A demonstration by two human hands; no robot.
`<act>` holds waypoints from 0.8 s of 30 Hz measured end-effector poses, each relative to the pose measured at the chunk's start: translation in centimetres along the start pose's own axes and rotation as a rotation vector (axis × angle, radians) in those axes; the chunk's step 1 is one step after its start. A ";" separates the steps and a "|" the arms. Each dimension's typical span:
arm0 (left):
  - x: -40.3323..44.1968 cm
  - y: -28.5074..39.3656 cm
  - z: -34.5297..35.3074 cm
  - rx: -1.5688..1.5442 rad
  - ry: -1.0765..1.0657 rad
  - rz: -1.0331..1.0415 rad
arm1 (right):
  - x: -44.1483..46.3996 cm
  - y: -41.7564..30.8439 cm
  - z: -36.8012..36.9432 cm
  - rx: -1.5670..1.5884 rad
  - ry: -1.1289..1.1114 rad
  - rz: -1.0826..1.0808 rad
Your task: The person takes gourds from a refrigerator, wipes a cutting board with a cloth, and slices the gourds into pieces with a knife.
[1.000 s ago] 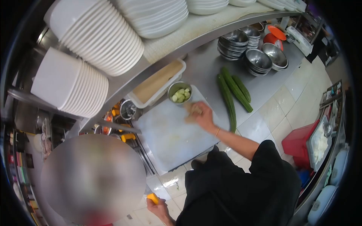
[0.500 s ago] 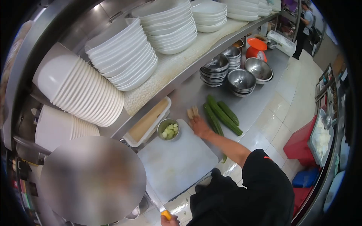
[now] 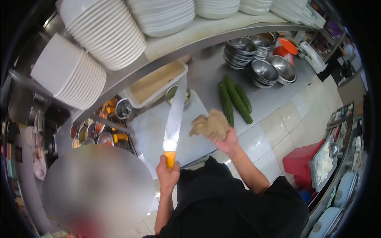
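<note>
Holding the long steel knife (image 3: pixel 174 123): left hand (image 3: pixel 168 174), lower centre of the frame, fingers clamped around the yellow handle (image 3: pixel 170 158).
Knife's long axis: nearly upright in the frame, leaning slightly right, tip toward the top, handle toward the bottom.
Crumpled brown fabric cloth (image 3: pixel 214 123): right of centre, at the right hand (image 3: pixel 228 142), loose end pointing left; fingers mostly hidden, so their closure cannot be told.
White rectangular cutting board (image 3: pixel 152 123): frame centre, partly behind the blade.

Left hand (image 3: pixel 167 176) gripping yellow-handled knife (image 3: pixel 174 123), right hand (image 3: pixel 229 142) holding brown cloth (image 3: pixel 212 123), white cutting board (image 3: pixel 152 129) below
</note>
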State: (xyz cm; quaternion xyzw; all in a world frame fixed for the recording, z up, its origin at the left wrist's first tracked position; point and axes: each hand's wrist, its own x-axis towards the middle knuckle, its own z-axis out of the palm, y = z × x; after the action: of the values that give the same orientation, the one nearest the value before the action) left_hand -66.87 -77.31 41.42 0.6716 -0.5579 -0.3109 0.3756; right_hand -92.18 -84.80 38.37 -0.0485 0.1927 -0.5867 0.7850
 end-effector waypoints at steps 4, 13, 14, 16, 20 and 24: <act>2.6 3.1 3.7 0.092 -0.145 0.144 | 0.2 4.8 1.8 0.062 -0.098 -0.072; 3.1 5.6 6.7 0.268 -0.250 0.314 | 2.0 4.9 3.9 -0.447 0.117 -0.451; 2.9 5.5 6.5 0.272 -0.253 0.309 | 2.2 5.0 3.8 -0.439 0.132 -0.489; 2.6 5.6 6.1 0.282 -0.257 0.298 | 3.8 3.5 3.9 -0.429 0.164 -0.567; 0.2 4.3 3.4 0.328 -0.287 0.192 | 6.0 -0.7 5.3 -0.399 0.181 -0.694; -3.7 0.2 0.0 0.338 -0.232 0.066 | 10.2 -5.4 4.0 -0.504 0.252 -0.722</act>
State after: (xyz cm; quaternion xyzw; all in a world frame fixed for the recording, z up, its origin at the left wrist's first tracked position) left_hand -67.65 -73.74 41.57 0.6661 -0.6635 -0.2754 0.2006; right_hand -93.24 -96.62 41.22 -0.2305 0.3942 -0.7587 0.4646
